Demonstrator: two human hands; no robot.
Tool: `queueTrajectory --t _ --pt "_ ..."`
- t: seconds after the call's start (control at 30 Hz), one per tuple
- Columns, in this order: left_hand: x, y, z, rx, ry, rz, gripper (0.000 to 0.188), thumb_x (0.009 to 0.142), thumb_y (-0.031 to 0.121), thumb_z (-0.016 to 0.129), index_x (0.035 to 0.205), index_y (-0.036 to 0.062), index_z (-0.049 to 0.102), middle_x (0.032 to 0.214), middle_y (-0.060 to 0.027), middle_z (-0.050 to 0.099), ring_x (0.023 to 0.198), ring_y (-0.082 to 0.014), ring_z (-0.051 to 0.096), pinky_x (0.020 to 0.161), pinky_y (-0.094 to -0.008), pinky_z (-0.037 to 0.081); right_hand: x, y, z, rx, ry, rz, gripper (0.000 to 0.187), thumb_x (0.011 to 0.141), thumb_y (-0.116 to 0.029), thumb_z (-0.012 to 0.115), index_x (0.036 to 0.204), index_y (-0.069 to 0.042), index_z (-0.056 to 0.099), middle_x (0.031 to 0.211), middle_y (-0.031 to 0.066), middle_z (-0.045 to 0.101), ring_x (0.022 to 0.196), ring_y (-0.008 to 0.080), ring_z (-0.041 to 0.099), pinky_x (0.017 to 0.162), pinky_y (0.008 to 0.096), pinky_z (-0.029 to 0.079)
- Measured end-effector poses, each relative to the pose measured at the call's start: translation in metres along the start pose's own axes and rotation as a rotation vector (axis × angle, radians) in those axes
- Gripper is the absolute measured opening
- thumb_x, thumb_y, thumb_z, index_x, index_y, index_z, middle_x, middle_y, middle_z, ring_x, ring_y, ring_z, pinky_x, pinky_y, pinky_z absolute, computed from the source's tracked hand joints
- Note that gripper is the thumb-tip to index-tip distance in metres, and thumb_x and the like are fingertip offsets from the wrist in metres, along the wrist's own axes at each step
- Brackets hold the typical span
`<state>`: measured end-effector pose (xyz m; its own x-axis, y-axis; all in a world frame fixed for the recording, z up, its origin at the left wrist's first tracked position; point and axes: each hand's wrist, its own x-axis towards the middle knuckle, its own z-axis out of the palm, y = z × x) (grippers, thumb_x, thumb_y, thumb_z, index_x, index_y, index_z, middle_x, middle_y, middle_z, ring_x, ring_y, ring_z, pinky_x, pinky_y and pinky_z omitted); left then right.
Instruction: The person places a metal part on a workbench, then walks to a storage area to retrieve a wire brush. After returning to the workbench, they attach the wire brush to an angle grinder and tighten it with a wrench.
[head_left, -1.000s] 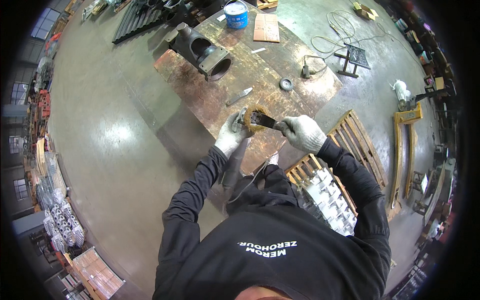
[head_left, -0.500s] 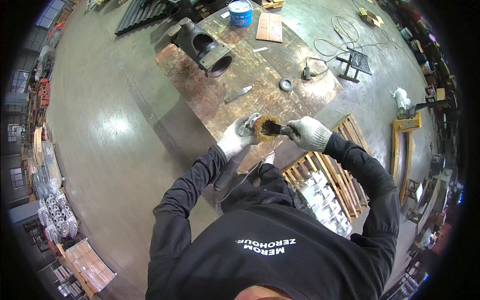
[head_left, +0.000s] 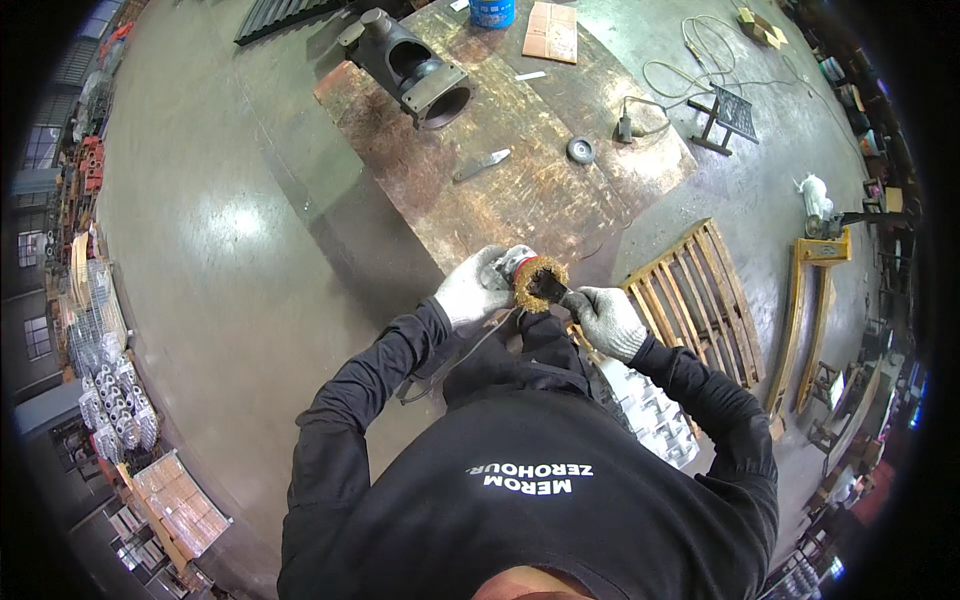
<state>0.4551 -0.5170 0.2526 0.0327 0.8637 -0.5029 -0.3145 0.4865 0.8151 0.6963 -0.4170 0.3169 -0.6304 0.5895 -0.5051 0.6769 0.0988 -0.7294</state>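
Observation:
In my gloved left hand (head_left: 468, 292) is a hand-held power grinder (head_left: 513, 262), with a wire cup brush (head_left: 527, 296) fitted at its red-rimmed end. The fingers wrap round the grinder's head, and a cord runs down from it toward my body. My gloved right hand (head_left: 610, 322) is closed round a dark-handled tool (head_left: 573, 300). Its dark end lies against the hollow middle of the wire brush; its exact kind cannot be made out. Both hands are over the near edge of the worn workbench (head_left: 480, 215), in front of my waist.
On the bench are a dark cast pipe fitting (head_left: 415, 75), a knife-like tool (head_left: 482, 165), a small grey wheel (head_left: 580, 150), a plug on a cable (head_left: 625, 128), a brown tile (head_left: 550, 33) and a blue bucket (head_left: 492, 12). A wooden pallet (head_left: 700, 300) lies at the right.
Both hands have come nearer my body, the right one also lower. The wire brush now faces more toward me. The bench sits higher in the view.

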Motion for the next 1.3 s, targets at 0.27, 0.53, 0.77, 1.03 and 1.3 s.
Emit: queueTrajectory --t 0.27,0.53,0.77,1.03,1.3 --pt "0.01 -0.02 0.001 -0.169 0.024 0.006 0.076 0.079 0.004 0.083 0.141 0.0004 0.04 0.135 -0.0115 0.055 0.124 -0.0208 0.056 0.106 -0.0349 0.048 -0.004 0.018 0.029 0.217 0.132 0.082 0.032 0.102 -0.023 0.055 0.106 0.005 0.069 0.08 0.0214 0.07 0.074 0.0226 0.071 0.068 0.0354 0.052" --pt "0.019 -0.019 0.008 -0.211 0.07 0.035 0.081 0.081 -0.006 0.076 0.146 -0.0027 0.028 0.139 -0.0152 0.052 0.127 -0.0238 0.055 0.108 -0.0376 0.048 0.004 0.028 0.046 0.41 0.195 0.165 0.037 0.103 -0.028 0.054 0.085 0.002 0.065 0.066 -0.0011 0.056 0.061 0.006 0.047 0.056 0.026 0.039" --pt "0.033 -0.018 0.006 -0.628 0.103 0.004 0.073 0.081 -0.008 0.074 0.142 -0.0004 0.034 0.138 -0.0151 0.052 0.127 -0.0256 0.055 0.107 -0.0393 0.049 0.013 0.025 0.05 0.513 0.251 0.142 0.038 0.103 -0.031 0.056 0.085 0.001 0.065 0.065 -0.003 0.055 0.059 0.0054 0.045 0.052 0.026 0.036" --pt "0.034 -0.015 0.014 -0.418 0.135 0.122 0.05 0.094 -0.006 0.057 0.14 0.0018 0.038 0.137 -0.017 0.053 0.126 -0.0285 0.056 0.106 -0.0471 0.051 0.022 0.022 0.059 0.626 0.284 0.144 0.039 0.103 -0.033 0.057 0.081 -0.002 0.063 0.064 -0.004 0.052 0.055 0.0041 0.043 0.049 0.0241 0.032" --pt "0.041 -0.015 0.016 -0.582 0.168 0.165 0.035 0.104 0.015 0.044 0.137 0.0026 0.043 0.135 -0.0171 0.054 0.124 -0.0316 0.057 0.106 -0.0551 0.048 0.028 0.016 0.062 0.73 0.284 0.21 0.041 0.101 -0.033 0.059 0.086 0.004 0.066 0.063 0.0007 0.057 0.058 0.0074 0.048 0.052 0.0276 0.038"
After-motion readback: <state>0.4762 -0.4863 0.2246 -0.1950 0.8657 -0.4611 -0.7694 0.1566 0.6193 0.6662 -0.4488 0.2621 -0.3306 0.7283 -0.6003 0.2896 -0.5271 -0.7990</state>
